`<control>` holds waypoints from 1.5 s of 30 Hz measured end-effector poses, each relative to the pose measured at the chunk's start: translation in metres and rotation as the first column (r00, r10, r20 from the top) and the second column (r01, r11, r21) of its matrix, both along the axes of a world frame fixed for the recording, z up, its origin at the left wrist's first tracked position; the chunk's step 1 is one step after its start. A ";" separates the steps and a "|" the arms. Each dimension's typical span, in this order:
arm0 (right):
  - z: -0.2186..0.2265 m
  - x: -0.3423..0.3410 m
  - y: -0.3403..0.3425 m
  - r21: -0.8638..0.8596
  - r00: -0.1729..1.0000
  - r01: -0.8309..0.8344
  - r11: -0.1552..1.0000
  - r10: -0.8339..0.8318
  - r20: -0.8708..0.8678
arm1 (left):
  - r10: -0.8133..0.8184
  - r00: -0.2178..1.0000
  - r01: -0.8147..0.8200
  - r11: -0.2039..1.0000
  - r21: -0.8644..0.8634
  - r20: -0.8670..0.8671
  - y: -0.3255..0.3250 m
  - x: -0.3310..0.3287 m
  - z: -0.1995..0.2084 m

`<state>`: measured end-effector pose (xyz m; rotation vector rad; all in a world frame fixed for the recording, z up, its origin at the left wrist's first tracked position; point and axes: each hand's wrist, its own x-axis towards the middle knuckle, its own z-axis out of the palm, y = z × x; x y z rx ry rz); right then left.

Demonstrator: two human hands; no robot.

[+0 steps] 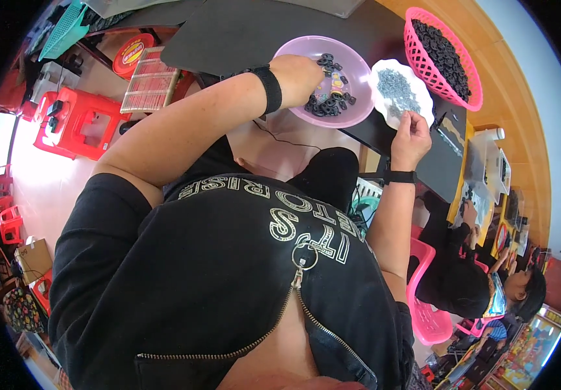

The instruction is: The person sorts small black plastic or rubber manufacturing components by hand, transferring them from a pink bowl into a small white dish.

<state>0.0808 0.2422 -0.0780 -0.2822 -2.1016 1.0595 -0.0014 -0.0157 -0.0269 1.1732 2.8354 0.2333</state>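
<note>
My left hand [295,79] reaches into a lilac plastic basin [358,79], beside small black ring-like parts [330,106]. The back of the hand hides its fingertips, so what they hold does not show. At the near edge of a white scalloped dish [427,106], my right hand [412,135] is closed in a pinch, thumb against fingers. Whatever sits in that pinch is too small to make out. Many tiny grey metal-looking pieces [395,88] lie in the dish. Dark bands circle both my wrists.
A pink lattice basket [412,55] full of black parts stands right of the dish on the dark table [228,36]. Red stools [76,123] and a slatted bamboo-like rack [150,81] are at left. Another person [453,276] works at right by a pink chair [427,318].
</note>
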 end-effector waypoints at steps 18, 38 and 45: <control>0.030 0.055 -0.071 -0.546 0.946 -0.324 0.772 0.269 -0.180 | -0.425 0.379 -0.706 0.442 0.554 0.822 -0.021 0.069 0.004; 0.038 0.067 -0.117 -0.628 0.846 -0.421 0.654 0.533 -0.012 | -0.500 0.280 -0.735 0.438 0.518 0.819 -0.017 0.082 -0.001; 0.037 0.065 -0.120 -0.630 0.837 -0.422 0.652 0.547 0.005 | -0.530 0.270 -0.740 0.420 0.525 0.804 -0.020 0.081 -0.006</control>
